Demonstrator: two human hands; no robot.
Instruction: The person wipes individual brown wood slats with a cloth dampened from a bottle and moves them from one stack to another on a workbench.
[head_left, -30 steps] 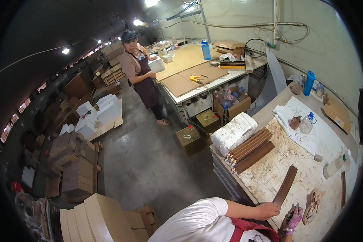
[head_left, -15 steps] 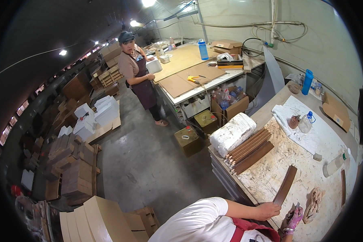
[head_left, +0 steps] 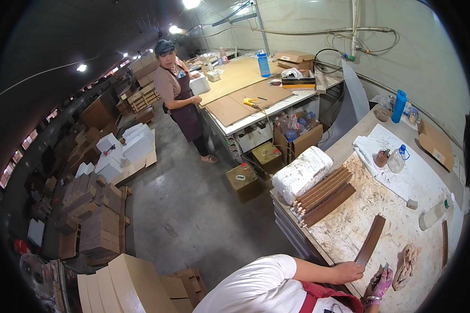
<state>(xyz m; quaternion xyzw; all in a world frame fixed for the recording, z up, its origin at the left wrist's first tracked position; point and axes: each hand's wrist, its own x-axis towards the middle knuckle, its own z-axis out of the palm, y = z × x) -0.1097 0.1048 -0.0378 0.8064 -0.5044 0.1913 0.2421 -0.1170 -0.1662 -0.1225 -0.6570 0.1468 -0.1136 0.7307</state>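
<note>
My left hand (head_left: 349, 272) is closed on the near end of a dark brown, slightly curved strip (head_left: 372, 239), which reaches away over the stained worktable (head_left: 344, 224). Close by on the right, my right hand (head_left: 381, 287), in a pink and purple glove, has its fingers closed on a small grey flat piece (head_left: 386, 266), too small to name for certain. A crumpled beige rag (head_left: 406, 265) lies beside that hand. Farther up the table, several similar brown strips (head_left: 326, 194) are stacked against a white wrapped block (head_left: 302, 175).
A clear bottle (head_left: 397, 160) and a brown jar (head_left: 381, 158) stand on a white cloth (head_left: 389, 136). Another bottle (head_left: 433, 215) and a single strip (head_left: 444, 244) lie at the right. Across the aisle, a co-worker (head_left: 180, 99) stands at another table (head_left: 235, 73). Stacked panels (head_left: 125, 281) rise at lower left.
The co-worker's head has turned slightly. My hands, the strip and the small grey piece keep nearly the same places.
</note>
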